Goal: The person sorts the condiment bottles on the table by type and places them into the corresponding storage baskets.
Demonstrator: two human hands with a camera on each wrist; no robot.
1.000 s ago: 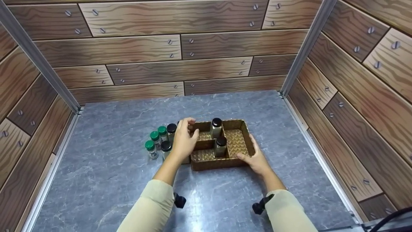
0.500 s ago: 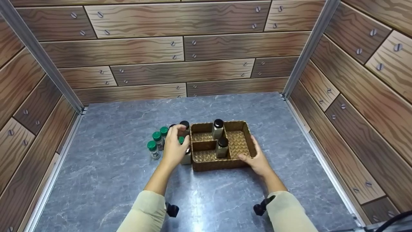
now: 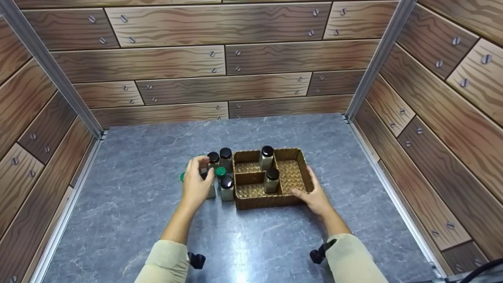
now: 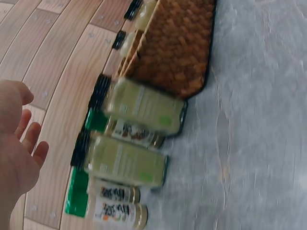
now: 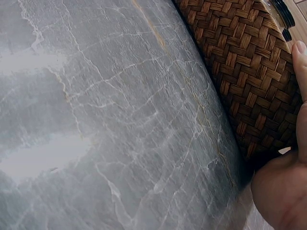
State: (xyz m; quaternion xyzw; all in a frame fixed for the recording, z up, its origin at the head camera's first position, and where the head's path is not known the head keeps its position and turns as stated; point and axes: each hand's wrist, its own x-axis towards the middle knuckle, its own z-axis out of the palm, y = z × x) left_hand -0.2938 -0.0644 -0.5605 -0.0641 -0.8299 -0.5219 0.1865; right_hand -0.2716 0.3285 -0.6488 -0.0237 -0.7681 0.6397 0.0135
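Note:
A woven basket (image 3: 259, 202) with three compartments sits on the grey surface. Two black-capped spice jars stand inside: one jar (image 3: 266, 158) in the back left compartment, another jar (image 3: 271, 181) in the front left one. My right hand (image 3: 314, 196) holds the basket's front right corner, thumb at the front rim and fingers along the right side. Over the jars left of the basket hovers my left hand (image 3: 195, 186), fingers loosely bent and nothing in them. Below it stand black-capped jars (image 4: 124, 160) and green-capped jars (image 4: 115, 213), some partly hidden by the hand in the head view.
Close against the basket's left side are a black-capped jar (image 3: 226, 188) and a green-capped jar (image 3: 221, 171). Two more black-capped jars (image 3: 225, 157) stand behind them. Wood-patterned walls (image 3: 177, 63) enclose the marbled surface (image 3: 137, 220) at the back and sides.
My left hand has moved left, away from the basket's left rim, to above the outer jars, uncovering the jars beside the basket. The right hand stays at the basket corner.

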